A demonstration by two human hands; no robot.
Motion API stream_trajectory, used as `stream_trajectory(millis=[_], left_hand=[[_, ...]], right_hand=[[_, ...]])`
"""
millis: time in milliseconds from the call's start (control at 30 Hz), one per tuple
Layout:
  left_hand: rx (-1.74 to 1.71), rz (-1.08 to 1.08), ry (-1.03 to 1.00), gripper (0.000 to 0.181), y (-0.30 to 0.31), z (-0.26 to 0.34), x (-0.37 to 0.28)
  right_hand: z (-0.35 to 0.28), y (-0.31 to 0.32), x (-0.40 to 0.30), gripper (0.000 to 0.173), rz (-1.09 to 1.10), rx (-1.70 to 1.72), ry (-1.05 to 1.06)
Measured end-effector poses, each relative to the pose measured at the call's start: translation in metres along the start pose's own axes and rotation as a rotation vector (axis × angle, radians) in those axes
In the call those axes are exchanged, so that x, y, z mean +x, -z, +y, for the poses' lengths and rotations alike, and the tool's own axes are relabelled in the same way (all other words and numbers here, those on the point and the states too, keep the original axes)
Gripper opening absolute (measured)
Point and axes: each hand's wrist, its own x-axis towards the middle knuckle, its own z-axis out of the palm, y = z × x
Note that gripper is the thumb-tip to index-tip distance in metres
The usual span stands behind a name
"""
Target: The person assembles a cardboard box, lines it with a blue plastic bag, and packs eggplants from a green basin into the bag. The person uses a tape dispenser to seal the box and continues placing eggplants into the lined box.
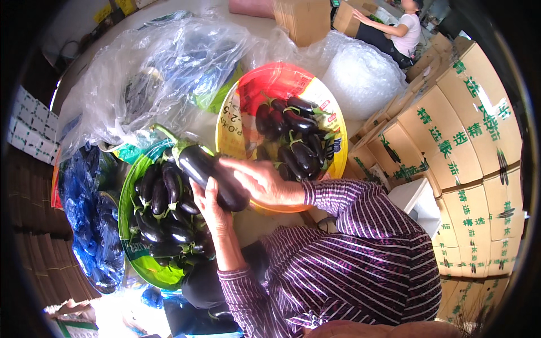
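My left hand (214, 209) holds a large, dark purple eggplant (198, 162), with the thumb on its near side. Its green calyx and curved stem point up and away to the left. The fingers of my right hand (268, 181) are stretched out, somewhat blurred, against the right side of this eggplant. Below it on the left, many glossy eggplants (159, 196) lie heaped in a round container lined with green plastic (143, 270). Beyond my right hand, a smaller pile of eggplants (300, 123) rests in a round container with a red and yellow printed liner (284, 76).
Clear plastic sheeting (122, 72) spreads at the far left, above a blue plastic bag (91, 236). A bubble wrap roll (363, 69) lies beyond the right container. Printed cardboard boxes (444, 135) are stacked along the right. Another person (405, 31) sits at the back.
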Motion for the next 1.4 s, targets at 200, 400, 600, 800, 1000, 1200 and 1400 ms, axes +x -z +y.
stream_trajectory(millis=[200,400,600,800,1000,1200,1400], left_hand=[[-0.336,0.043,0.169,0.064,0.039,-0.019,0.004],[-0.496,0.086,0.171,0.060,0.047,-0.019,-0.011],[-0.482,0.095,0.199,0.060,0.090,-0.022,-0.026],[-0.487,0.092,0.221,0.070,0.106,-0.032,-0.044],[-1.104,-0.208,0.342,0.091,0.096,-0.021,-0.066],[-0.813,-0.056,0.219,0.093,0.101,-0.006,-0.092],[-0.525,0.142,0.064,0.088,0.125,0.013,-0.123]], right_hand=[[-0.051,-0.009,-0.049,0.025,-0.542,0.115,0.318],[-0.041,-0.054,-0.108,0.022,-0.855,0.352,0.220],[-0.046,-0.066,-0.109,0.009,-0.959,0.436,0.065],[-0.025,-0.071,-0.128,0.022,-1.378,0.207,0.002],[-0.014,-0.084,-0.145,0.019,-1.393,0.235,-0.032],[-0.003,-0.098,-0.155,0.015,-1.325,0.204,0.040],[-0.024,-0.109,-0.141,0.021,-1.415,0.319,-0.016]])
